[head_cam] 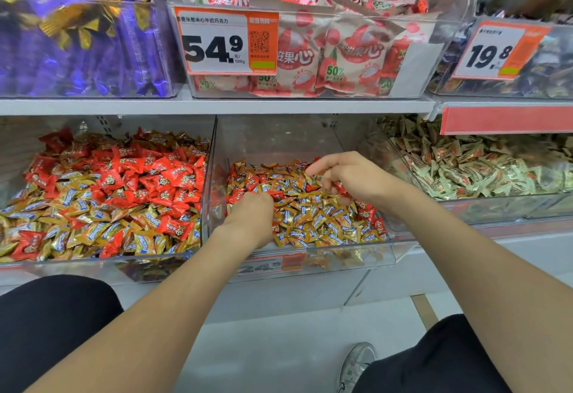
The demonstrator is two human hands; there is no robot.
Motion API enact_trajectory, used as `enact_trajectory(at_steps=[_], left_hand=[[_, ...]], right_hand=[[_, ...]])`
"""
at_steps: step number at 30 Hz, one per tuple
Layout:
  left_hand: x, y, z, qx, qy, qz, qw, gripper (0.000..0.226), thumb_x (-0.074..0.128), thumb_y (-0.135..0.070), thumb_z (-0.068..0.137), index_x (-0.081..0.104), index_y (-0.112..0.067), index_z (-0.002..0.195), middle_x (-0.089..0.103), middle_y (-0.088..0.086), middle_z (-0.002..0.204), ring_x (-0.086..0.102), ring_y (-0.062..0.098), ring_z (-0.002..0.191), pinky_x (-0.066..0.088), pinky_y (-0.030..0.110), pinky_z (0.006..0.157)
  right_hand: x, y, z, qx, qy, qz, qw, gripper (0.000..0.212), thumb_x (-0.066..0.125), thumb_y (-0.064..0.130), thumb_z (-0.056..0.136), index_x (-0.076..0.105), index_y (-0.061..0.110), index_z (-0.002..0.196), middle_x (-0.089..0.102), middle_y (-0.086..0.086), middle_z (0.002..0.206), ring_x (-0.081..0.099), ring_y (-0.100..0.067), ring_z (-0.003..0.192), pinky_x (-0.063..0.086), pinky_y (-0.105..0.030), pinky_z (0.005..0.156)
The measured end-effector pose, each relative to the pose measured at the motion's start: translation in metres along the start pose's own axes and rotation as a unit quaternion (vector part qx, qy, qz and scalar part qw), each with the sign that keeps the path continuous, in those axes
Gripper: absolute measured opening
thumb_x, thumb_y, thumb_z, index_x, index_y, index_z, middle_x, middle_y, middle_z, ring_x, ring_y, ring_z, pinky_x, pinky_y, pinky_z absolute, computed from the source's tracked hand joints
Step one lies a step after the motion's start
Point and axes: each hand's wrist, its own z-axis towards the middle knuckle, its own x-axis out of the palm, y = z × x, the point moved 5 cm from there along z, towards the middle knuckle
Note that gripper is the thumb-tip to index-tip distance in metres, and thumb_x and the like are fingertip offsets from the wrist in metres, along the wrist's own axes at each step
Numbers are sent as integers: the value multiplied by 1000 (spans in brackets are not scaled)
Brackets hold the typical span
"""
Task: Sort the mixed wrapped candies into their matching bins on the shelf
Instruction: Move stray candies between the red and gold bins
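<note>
Both hands are inside the middle clear bin point(400, 234) on the lower shelf. That bin holds mostly gold-and-blue wrapped candies point(313, 216) with some red candies point(238, 194) mixed in. My left hand point(251, 219) is curled, knuckles up, fingers down among the candies near the bin's left side; what it holds is hidden. My right hand point(350, 175) hovers over the pile with fingers bent, and red candies point(341, 189) show under its fingers. The left bin point(93, 264) holds a mix of red candies point(161, 175) and gold ones point(77, 225).
A bin of pale green-and-orange candies point(471, 166) stands on the right. The upper shelf carries purple candies point(80, 36), strawberry packets point(341, 51) and price tags point(226, 41). My knees and a shoe point(356, 364) are below, over a pale floor.
</note>
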Motion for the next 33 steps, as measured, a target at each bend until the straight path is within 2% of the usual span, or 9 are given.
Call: enact_trajectory(at_steps=[7,11,13,15,17,19,24,27,33], left_hand=[[-10,-7,-1,-15,-81,-94,992,38,58,-8,93,37,-5,125,57,9,85,58,29,77,42,36,59],[-8,-4,2,-50,-104,-71,991,46,55,-6,93,33,-6,133,56,10,85,58,35,80,44,45,68],[-6,-3,3,-74,-71,-32,994,50,58,-8,93,34,-6,137,55,17,106,60,42,100,50,49,80],[-3,-1,6,-107,-34,-4,994,57,59,-8,93,30,-3,142,41,27,135,52,48,121,50,50,95],[2,1,12,-128,-8,-7,992,64,61,-5,92,25,1,145,27,31,145,45,49,128,47,49,101],[9,1,17,-129,14,-18,991,71,64,-4,92,21,4,147,19,32,146,45,49,127,47,48,102],[12,3,26,-124,66,-69,988,77,65,11,86,20,1,148,12,30,150,53,45,117,50,42,89],[13,8,30,-111,57,-96,988,63,75,-5,92,33,-8,139,21,22,147,58,35,98,51,38,83],[12,0,29,-69,21,-134,988,49,67,-29,101,40,-3,133,49,23,130,62,41,107,44,38,69]], right_hand=[[-13,-10,-1,-10,-18,-86,996,54,36,-13,98,66,17,132,74,-8,108,64,-12,84,51,-18,58],[-24,-19,21,1,-83,-211,974,46,39,-4,97,68,14,128,71,-6,103,61,-14,63,48,-23,48],[-31,-19,35,12,-123,-293,948,27,43,13,100,69,8,103,69,-9,92,63,-25,65,52,-34,54],[-35,-19,51,12,-163,-345,924,26,46,28,102,60,12,87,65,-12,88,63,-35,79,49,-37,67],[-30,-19,69,-15,-184,-345,920,18,51,28,102,64,17,103,68,-13,105,65,-38,95,54,-40,78],[-21,-17,87,-39,-174,-352,919,27,56,20,100,65,26,124,66,-10,125,66,-37,110,58,-44,89],[-2,-25,105,-12,-68,-403,913,35,64,20,92,68,30,126,67,-4,127,67,-31,108,60,-44,92],[-2,-33,99,-34,-48,-415,908,28,63,25,96,68,25,124,68,-6,119,66,-30,102,60,-44,90],[-9,-39,70,-48,-17,-304,951,20,54,20,104,72,12,108,73,-7,107,68,-23,96,56,-35,84]])
